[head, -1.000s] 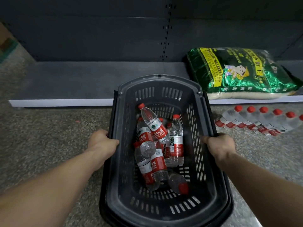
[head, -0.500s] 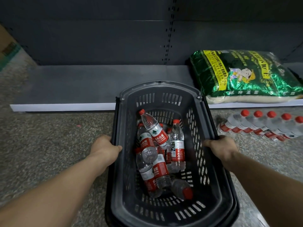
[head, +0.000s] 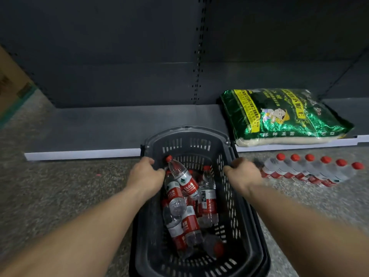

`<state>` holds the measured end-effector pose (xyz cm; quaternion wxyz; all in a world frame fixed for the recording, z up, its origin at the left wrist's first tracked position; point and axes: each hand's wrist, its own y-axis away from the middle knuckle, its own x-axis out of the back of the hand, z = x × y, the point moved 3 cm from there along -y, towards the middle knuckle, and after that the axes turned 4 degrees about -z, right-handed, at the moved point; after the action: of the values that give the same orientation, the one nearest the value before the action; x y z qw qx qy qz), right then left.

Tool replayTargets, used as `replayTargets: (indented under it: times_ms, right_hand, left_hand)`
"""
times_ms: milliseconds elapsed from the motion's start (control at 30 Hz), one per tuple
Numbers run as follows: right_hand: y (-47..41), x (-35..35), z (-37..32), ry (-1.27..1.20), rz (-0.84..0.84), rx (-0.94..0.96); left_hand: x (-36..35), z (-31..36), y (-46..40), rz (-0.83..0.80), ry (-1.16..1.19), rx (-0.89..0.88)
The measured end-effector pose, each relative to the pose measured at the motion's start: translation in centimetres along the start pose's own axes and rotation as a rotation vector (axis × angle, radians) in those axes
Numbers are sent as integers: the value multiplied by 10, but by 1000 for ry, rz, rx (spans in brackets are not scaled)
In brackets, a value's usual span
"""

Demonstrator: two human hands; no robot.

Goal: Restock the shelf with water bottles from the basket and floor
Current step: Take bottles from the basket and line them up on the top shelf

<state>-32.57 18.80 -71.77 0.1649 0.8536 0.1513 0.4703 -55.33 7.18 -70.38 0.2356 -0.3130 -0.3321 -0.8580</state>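
Head camera view, looking down past two bare forearms: a dark slotted plastic basket (head: pixel 247 226) is sitting on a speckled floor (head: pixel 60 196), its far end overlapping the white front edge of a low grey shelf (head: pixel 99 126). The left hand (head: pixel 144 175) is resting on the basket's left rim, fingers (head: pixel 148 161) curling over the edge toward the inside and lying just beside the neck of the topmost bottle; whether they are touching that bottle cannot be told. The right hand (head: pixel 241 171) is gripping the basket's right rim, its fingers wrapping over the edge and hidden from view.

Inside the basket, a heap of clear water bottles (head: pixel 186 204) with red caps and red labels is lying jumbled, most on their sides, one standing nearly upright near the right wall, and one at the near end pointing its red cap toward the camera.

On the floor to the right of the basket, a row of six more bottles (head: pixel 311 170) is lying side by side, caps pointing toward the shelf, just in front of its edge.

On the shelf above that row, a green and yellow bag of rice (head: pixel 279 116) is lying flat. The shelf's dark back panel (head: pixel 119 56) is rising behind. At the far left edge, part of a cardboard box (head: pixel 10 84) is showing.
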Motion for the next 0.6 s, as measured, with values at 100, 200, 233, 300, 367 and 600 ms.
replayTargets:
  times_ms: [100, 200, 233, 300, 367, 600]
  right_hand:
    - [-10, -24, -9, -44, -9, 26]
    - [-30, -58, -12, -67, -32, 33]
    - [-38, -70, -12, -88, -37, 35]
    - [-57, -95, -13, -107, -45, 51]
    - [-77, -118, -14, -137, -53, 51]
    - [-136, -189, -4, -152, -126, 96]
  left_hand:
    - [-25, 0, -15, 7, 30, -7]
    - [-58, -11, -35, -35, 70, 1]
    - [-68, -16, -44, -48, 71, 2]
    - [-87, -27, -66, -71, 51, 9]
    - [-104, -35, -87, -93, 25, 32]
    - [-170, -57, -144, -239, -164, 46]
